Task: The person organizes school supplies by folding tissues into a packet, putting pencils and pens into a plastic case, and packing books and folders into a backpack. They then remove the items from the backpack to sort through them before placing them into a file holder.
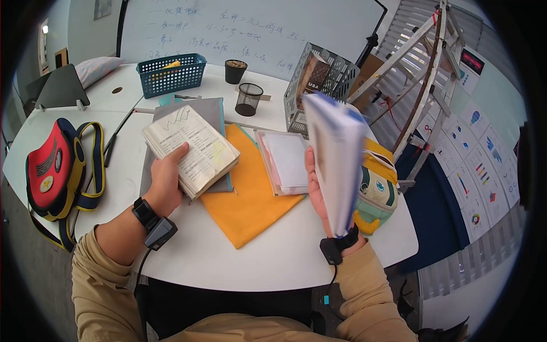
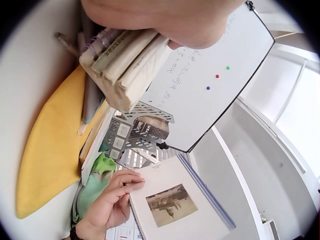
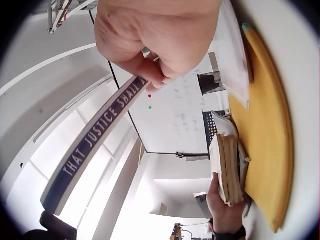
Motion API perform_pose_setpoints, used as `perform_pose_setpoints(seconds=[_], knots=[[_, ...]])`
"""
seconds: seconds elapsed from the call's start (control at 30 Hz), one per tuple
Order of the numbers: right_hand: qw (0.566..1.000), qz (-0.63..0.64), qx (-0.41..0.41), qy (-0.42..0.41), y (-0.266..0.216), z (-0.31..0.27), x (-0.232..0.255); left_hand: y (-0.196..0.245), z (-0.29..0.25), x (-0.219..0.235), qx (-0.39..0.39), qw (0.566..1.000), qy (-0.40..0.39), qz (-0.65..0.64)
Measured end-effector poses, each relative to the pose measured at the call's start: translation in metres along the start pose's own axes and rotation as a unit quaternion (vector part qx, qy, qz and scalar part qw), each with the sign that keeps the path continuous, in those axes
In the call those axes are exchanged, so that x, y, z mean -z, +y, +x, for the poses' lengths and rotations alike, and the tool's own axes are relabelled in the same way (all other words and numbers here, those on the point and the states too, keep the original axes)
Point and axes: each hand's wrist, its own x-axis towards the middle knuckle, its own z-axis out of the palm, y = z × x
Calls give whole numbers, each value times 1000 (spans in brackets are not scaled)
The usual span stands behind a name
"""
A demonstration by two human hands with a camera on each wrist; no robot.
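Note:
My left hand [image 1: 165, 179] grips a thick worn book [image 1: 191, 149] with yellowed pages, thumb on its cover, above a grey folder [image 1: 208, 111]. In the left wrist view the left hand [image 2: 165, 20] holds this worn book [image 2: 130, 65] by its edge. My right hand [image 1: 314, 182] holds a white book with a blue spine [image 1: 336, 159] upright over the table's right side. The right wrist view shows the right hand [image 3: 155, 40] curled round the blue spine [image 3: 95, 140], which is lettered "THAT JUSTICE SHALL". An orange folder [image 1: 250, 194] lies on the white table [image 1: 273, 256] between both hands.
A pink sleeve of papers [image 1: 285, 159] lies beside the orange folder. A red backpack [image 1: 54, 171] sits at the left, a green and yellow bag [image 1: 379, 188] at the right edge. Behind stand a teal basket [image 1: 171, 74], a black mesh cup [image 1: 249, 98] and a grey wire rack [image 1: 322, 80].

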Motion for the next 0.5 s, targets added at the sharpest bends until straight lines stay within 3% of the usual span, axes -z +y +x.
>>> perform_pose_setpoints(seconds=[0.1,0.17,0.2,0.3,0.47,0.5], knots=[[997,-12,-69,-19,3,-5,16,-1,-1,0,-4,1000,0,-2],[997,-59,-50,20,15,-5,17,-1,-3,-1,-10,1000,6,-1],[998,-47,-27,-28,19,-8,11,-1,-2,0,-9,1000,6,-3],[987,-158,7,29,23,-6,22,-3,3,4,-9,1000,7,-6],[998,12,-50,-43,13,-2,36,-5,4,6,-18,1000,7,-11],[996,-18,-75,-53,12,-2,25,-4,3,5,-15,1000,10,-12]])
